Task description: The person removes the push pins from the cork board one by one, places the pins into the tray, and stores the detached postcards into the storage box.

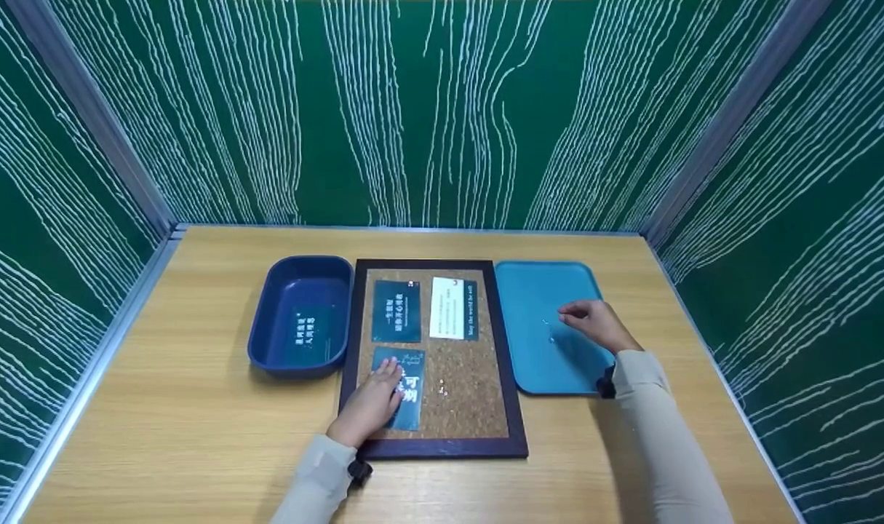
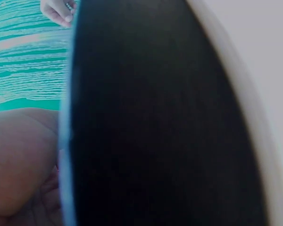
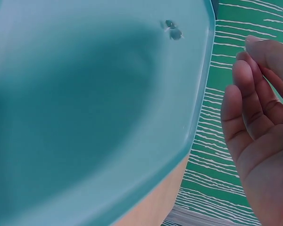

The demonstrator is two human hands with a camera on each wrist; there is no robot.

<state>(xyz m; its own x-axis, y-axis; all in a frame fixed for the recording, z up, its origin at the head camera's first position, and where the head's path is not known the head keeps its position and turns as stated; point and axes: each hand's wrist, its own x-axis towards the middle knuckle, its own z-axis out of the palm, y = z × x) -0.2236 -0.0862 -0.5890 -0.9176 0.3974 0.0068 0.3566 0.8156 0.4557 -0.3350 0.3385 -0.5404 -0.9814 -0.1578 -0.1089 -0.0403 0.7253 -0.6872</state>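
My left hand (image 1: pixel 372 404) lies with extended fingers on a teal card (image 1: pixel 410 418) with white characters, at the lower left of a dark-framed corkboard (image 1: pixel 478 364). Over the turquoise tray (image 1: pixel 529 284), my right hand (image 1: pixel 598 324) brings thumb and forefinger together on what looks like a tiny clear push pin; the fingertips mostly hide it. In the right wrist view this hand (image 3: pixel 264 108) is beside the tray, its other fingers bent. Two clear push pins (image 3: pixel 176 34) lie on the tray. More small clear pins (image 1: pixel 442 389) rest on the cork, right of the card.
Two other cards are on the board's upper half, a teal one (image 1: pixel 396 311) and a white-and-teal one (image 1: pixel 449 309). To the left stands a navy bin (image 1: pixel 258 342) with a teal card (image 1: pixel 313 338) inside. Green walls (image 1: pixel 442 109) with white lines enclose the wooden table (image 1: pixel 194 422).
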